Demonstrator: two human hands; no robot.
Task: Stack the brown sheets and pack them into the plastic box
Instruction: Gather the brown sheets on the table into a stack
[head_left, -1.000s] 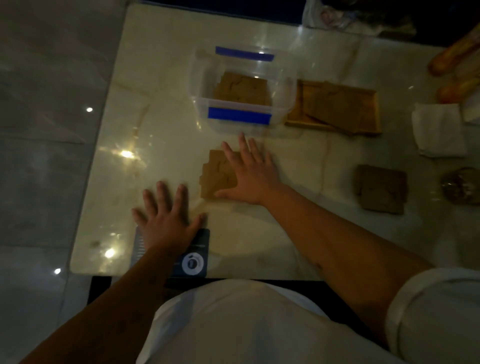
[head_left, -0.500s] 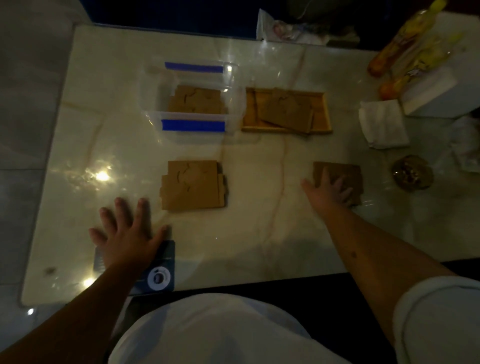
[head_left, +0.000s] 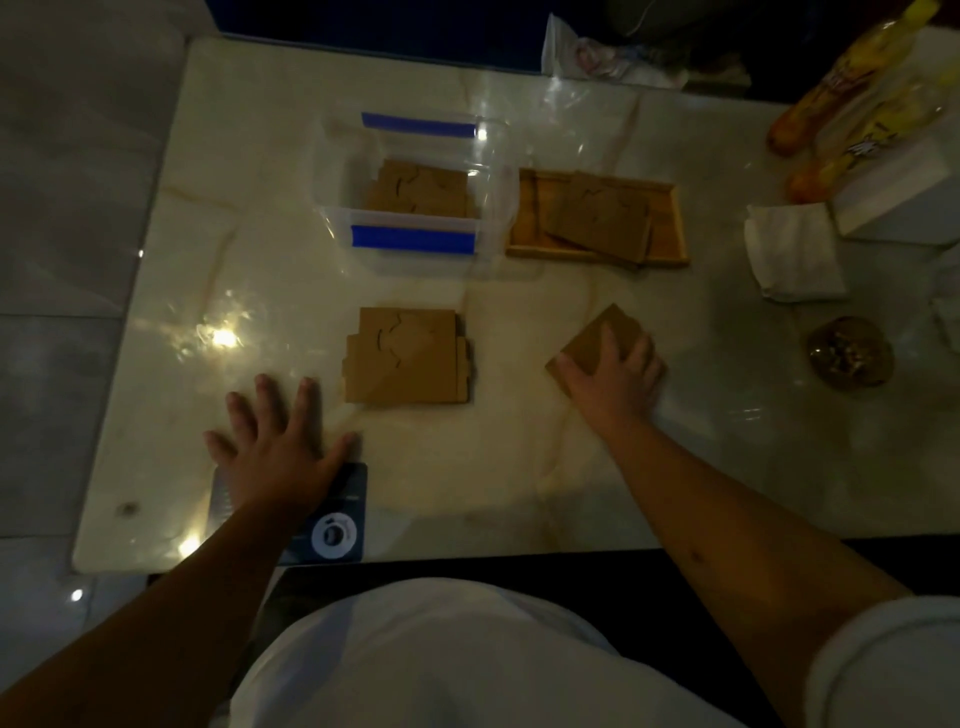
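Note:
A clear plastic box (head_left: 332, 218) with blue tape strips stands at the table's middle back; brown sheets (head_left: 421, 189) lie inside it. In front of the box a stack of brown sheets (head_left: 408, 358) rests on the marble table. My right hand (head_left: 615, 374) grips a small pile of brown sheets (head_left: 605, 332) to the right, turned to a diagonal. My left hand (head_left: 275, 447) lies flat, fingers spread, on the table and a dark card (head_left: 337, 519) near the front edge. More brown sheets (head_left: 597, 218) lie in a wooden tray (head_left: 670, 249) right of the box.
White napkins (head_left: 792, 252), a white block (head_left: 893, 192) and yellow-orange packets (head_left: 852, 98) sit at the far right. A round glassy object (head_left: 849, 353) lies right of my right hand. A crumpled plastic bag (head_left: 602, 57) is at the back edge.
My right hand left the centre stack, reached right to the small pile and has taken hold of it, turning it diagonal. My left hand stayed flat on the card.

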